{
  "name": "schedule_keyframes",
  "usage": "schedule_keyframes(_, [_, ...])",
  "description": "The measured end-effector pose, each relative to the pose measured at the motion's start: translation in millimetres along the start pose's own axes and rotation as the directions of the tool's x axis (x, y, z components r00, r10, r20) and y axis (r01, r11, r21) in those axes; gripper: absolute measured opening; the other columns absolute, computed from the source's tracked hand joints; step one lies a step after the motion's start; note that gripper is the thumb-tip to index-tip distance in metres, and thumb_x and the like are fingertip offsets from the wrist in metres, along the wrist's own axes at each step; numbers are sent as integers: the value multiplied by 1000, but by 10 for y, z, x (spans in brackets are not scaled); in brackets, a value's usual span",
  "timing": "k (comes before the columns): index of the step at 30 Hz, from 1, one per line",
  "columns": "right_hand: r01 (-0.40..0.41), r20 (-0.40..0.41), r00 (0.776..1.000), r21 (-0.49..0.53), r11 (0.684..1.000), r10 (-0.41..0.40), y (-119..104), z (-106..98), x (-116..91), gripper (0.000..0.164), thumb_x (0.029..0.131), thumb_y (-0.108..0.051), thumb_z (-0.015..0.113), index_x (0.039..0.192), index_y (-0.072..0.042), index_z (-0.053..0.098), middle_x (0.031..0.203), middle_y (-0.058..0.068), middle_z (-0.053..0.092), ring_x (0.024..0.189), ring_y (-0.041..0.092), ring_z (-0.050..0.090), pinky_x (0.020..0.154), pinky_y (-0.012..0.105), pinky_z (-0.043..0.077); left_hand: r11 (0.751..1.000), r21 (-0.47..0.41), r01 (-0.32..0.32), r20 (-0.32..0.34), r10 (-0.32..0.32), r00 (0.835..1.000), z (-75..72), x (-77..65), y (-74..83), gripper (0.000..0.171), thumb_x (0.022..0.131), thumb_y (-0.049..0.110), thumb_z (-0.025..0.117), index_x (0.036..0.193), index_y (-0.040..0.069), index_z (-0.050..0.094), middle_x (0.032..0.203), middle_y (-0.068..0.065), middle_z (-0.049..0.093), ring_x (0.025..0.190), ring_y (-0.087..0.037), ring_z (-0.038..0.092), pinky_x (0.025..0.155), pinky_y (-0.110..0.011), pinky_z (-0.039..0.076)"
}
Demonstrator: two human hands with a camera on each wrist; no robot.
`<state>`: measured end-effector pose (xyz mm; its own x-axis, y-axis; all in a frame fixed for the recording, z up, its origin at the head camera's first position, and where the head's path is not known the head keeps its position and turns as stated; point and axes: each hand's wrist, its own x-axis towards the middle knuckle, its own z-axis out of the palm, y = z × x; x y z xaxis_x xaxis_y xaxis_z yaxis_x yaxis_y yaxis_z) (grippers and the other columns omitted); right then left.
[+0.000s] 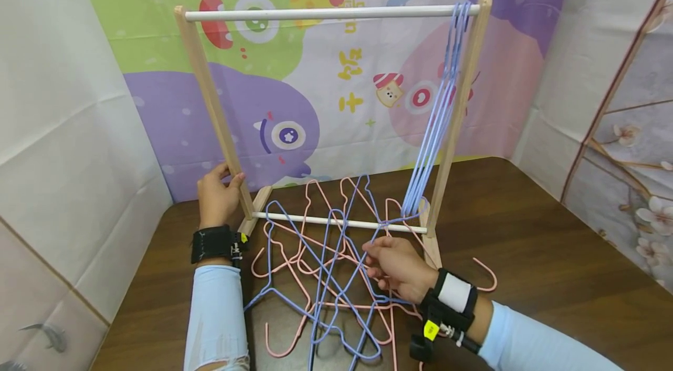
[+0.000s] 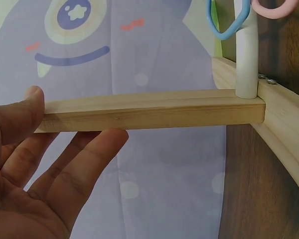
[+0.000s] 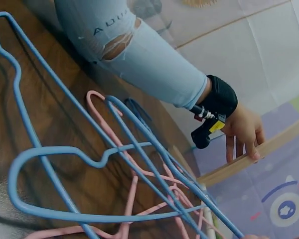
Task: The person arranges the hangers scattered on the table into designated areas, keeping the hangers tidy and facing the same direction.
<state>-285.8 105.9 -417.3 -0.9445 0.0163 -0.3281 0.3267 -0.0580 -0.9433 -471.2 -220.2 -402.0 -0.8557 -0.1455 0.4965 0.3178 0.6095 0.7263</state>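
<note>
My left hand [image 1: 218, 196] grips the left wooden post [image 1: 209, 96] of a small clothes rack low down, thumb on one side and fingers on the other. Over the pile in front of the rack, my right hand [image 1: 399, 266] pinches a blue hanger [image 3: 217, 211] with curled fingers. Only a fingertip of that hand shows at the lower edge of the right wrist view. Several blue hangers [image 1: 431, 137] hang bunched at the right end of the white top rod [image 1: 326, 13]. Below, blue and pink hangers lie tangled on the brown table [image 1: 152, 289].
A white lower rod [image 1: 294, 218] joins the posts near the table, with hanger hooks overlapping it. The right post [image 1: 457, 120] stands beside the hung hangers. A pink hook [image 1: 489, 280] pokes out past the right wrist. A cartoon cloth [image 1: 336, 143] covers the back wall.
</note>
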Motion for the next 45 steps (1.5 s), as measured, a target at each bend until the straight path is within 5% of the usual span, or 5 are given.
schedule_keyframes(9, [112, 50, 993, -56, 992, -109, -126, 102, -34, 10, 104, -7, 58, 104, 2, 64, 90, 12, 63, 61, 9, 60, 44, 18, 47, 1000, -16, -2, 6, 2, 1000, 26, 3, 11, 34, 100, 12, 67, 132, -1, 67, 125, -22, 69, 102, -44, 72, 82, -51, 61])
schedule_keyframes(20, [205, 63, 978, -198, 958, -197, -317, 172, -19, 14, 102, -7, 61, 103, 7, 66, 73, 6, 60, 56, 9, 54, 44, 19, 45, 1000, -31, -4, 11, 5, 1000, 64, 12, 33, 36, 101, 12, 67, 134, -1, 65, 125, -23, 69, 104, -45, 71, 82, -52, 61])
schedule_keyframes(25, [238, 76, 971, -249, 939, -226, -421, 233, -103, 13, 102, -6, 60, 96, 3, 68, 68, 5, 58, 55, 10, 53, 45, 21, 45, 1000, -31, 6, 15, -5, 1000, 54, 6, 37, 36, 101, 13, 67, 134, 0, 65, 125, -23, 69, 105, -44, 70, 82, -52, 61])
schedule_keyframes(45, [340, 155, 939, -302, 891, -306, -926, 406, -550, 15, 105, -12, 58, 104, 1, 67, 78, 8, 60, 63, 13, 56, 47, 23, 44, 1000, -14, 22, 19, -22, 1000, -10, 1, 15, 37, 102, 15, 66, 136, 1, 64, 128, -22, 68, 107, -44, 70, 83, -51, 61])
